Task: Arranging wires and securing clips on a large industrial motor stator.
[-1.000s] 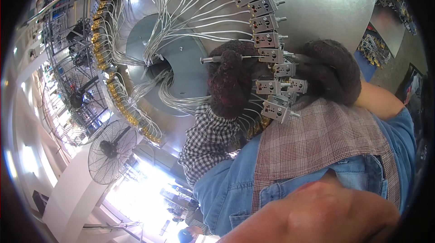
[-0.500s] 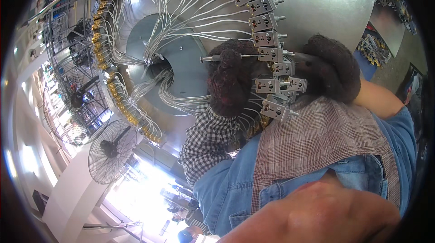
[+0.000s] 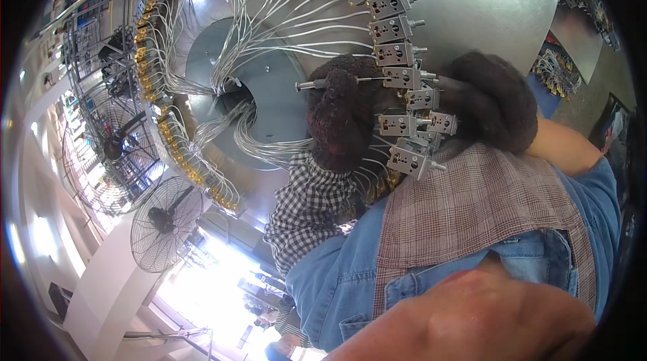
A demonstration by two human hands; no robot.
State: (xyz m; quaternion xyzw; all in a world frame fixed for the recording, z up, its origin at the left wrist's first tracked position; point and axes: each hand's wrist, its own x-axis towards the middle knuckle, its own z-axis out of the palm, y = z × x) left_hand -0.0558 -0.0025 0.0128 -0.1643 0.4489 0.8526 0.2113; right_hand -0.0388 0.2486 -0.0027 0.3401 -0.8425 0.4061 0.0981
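Small silver metal boxes [image 3: 393,54], each with a threaded shaft, stand in a curved row with white wires running from them. My left hand [image 3: 342,115], in a dark glove below a black-and-white checked sleeve, is closed around a slim metal screwdriver [image 3: 317,85]. Its thin blade points right and meets the face of one box [image 3: 402,78]. Across the row, my right hand [image 3: 497,102], also gloved, is closed with its fingers reaching to the shaft side of that box. The fingertips are partly hidden behind the boxes.
The wires gather at a hole in a round grey plate [image 3: 273,108] on a metal table [image 3: 472,21]. Brass-coloured parts [image 3: 145,58] line the left curve. A standing fan [image 3: 162,219] is at lower left. More wired parts [image 3: 556,73] lie at far right.
The row of boxes and the grey plate appear slightly higher and farther left. Both hands keep nearly the same pose, and the screwdriver stays against the same box.
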